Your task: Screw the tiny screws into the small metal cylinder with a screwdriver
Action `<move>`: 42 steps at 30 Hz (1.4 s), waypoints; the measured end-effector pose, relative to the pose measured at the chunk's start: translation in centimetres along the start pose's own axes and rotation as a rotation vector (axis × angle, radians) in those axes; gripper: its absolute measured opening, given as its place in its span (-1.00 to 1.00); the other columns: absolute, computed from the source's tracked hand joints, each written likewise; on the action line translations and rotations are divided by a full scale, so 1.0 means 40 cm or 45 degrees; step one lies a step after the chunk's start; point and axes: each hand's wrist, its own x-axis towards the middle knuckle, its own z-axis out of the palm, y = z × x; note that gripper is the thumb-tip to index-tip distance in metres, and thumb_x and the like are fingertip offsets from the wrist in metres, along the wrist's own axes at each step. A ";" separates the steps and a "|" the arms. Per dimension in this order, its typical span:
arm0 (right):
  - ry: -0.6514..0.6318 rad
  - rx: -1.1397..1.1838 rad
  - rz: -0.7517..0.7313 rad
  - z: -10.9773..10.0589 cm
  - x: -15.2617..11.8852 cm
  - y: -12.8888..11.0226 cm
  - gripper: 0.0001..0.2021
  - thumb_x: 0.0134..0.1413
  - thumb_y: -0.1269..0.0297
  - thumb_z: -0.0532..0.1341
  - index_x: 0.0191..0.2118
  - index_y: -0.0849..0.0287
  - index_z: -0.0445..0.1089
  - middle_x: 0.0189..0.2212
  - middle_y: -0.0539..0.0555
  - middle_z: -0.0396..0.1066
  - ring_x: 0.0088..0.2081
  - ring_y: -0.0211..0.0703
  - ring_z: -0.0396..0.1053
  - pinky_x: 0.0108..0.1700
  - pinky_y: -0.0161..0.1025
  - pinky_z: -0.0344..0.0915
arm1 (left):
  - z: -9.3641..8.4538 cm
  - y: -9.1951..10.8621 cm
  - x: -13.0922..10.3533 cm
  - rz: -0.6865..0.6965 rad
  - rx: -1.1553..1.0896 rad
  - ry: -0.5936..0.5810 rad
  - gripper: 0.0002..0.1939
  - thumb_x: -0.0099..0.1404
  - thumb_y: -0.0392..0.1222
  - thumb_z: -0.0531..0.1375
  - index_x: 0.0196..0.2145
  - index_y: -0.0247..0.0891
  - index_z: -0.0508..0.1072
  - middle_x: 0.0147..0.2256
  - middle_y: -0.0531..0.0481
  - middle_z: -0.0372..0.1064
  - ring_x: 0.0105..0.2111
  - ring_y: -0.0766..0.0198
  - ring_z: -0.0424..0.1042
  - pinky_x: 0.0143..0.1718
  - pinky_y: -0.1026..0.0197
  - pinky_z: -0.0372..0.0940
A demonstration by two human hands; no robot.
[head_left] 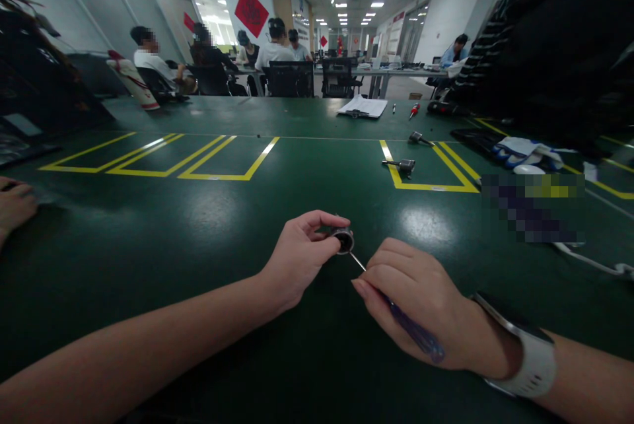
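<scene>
Between the fingertips and thumb of my left hand [302,255] is a small round metal part [343,240] with a dark hollow facing me. My right hand [413,298] is closed around a screwdriver with a translucent purple handle [419,333]. Its thin shaft [357,261] points up and left, and the tip reaches the opening of the metal part. Whether the tip touches anything inside is hidden. Both hands are just above the green table [212,345].
Two small metal parts with shafts [407,165] lie by the right yellow tape outline. Behind them are a clipboard with paper [364,107] and a red screwdriver [415,109]. White-and-blue gloves [528,152] and a cable [594,264] lie right. Another person's hand [16,206] rests at the left edge.
</scene>
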 end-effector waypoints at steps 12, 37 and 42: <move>0.146 0.133 0.030 0.001 -0.005 0.005 -0.82 0.12 0.48 0.09 -0.47 0.30 0.36 -0.56 0.08 0.34 -0.45 -0.22 0.25 -0.33 -0.18 0.23 | -0.009 -0.015 0.007 0.029 -0.006 -0.024 -0.84 0.03 -0.36 0.24 -0.35 -0.29 0.44 -0.29 -0.01 0.48 -0.31 0.26 0.47 -0.22 0.14 0.33; -0.024 0.537 0.955 0.010 -0.013 0.120 -0.67 0.15 0.19 0.09 -0.56 0.21 0.37 -0.64 -0.03 0.34 -0.56 -0.28 0.29 -0.51 -0.31 0.18 | -0.014 0.021 0.006 -0.096 -0.023 -0.020 -0.72 0.04 -0.40 0.23 -0.24 -0.30 0.42 -0.18 -0.06 0.43 -0.16 0.21 0.42 -0.04 0.10 0.30; -0.059 0.496 0.947 -0.001 -0.012 0.105 -0.67 0.14 0.24 0.08 -0.61 0.19 0.33 -0.72 -0.06 0.27 -0.63 -0.30 0.24 -0.58 -0.33 0.12 | -0.014 0.018 0.006 -0.050 -0.040 0.005 -0.73 0.04 -0.41 0.24 -0.26 -0.28 0.37 -0.14 -0.06 0.42 -0.12 0.19 0.41 -0.06 0.10 0.32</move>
